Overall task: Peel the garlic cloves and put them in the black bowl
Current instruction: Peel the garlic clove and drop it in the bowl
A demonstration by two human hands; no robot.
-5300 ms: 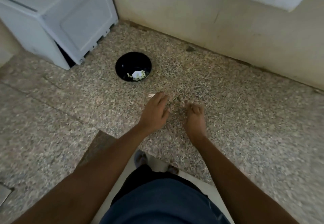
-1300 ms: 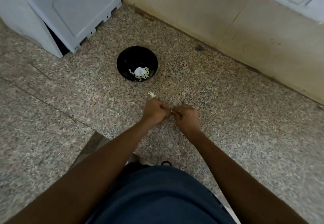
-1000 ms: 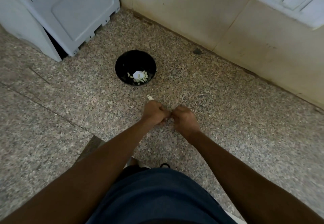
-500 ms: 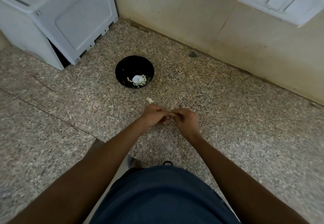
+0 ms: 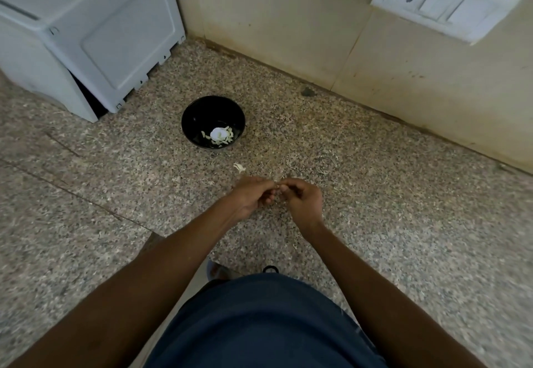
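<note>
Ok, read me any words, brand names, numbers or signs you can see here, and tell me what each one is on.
None: no readable text shows anywhere in the head view.
White appliance: plain panels, no label visible.
Switch plate: one socket and blank rockers, no markings legible.
Black bowl: no print visible.
Wall and granite counter: only stains and speckle.

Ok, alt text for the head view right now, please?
Both hands, left hand and right hand, meet fingertip to fingertip over a speckled stone counter, pinching something small. Beyond them sits a black bowl holding pale garlic pieces.
</note>
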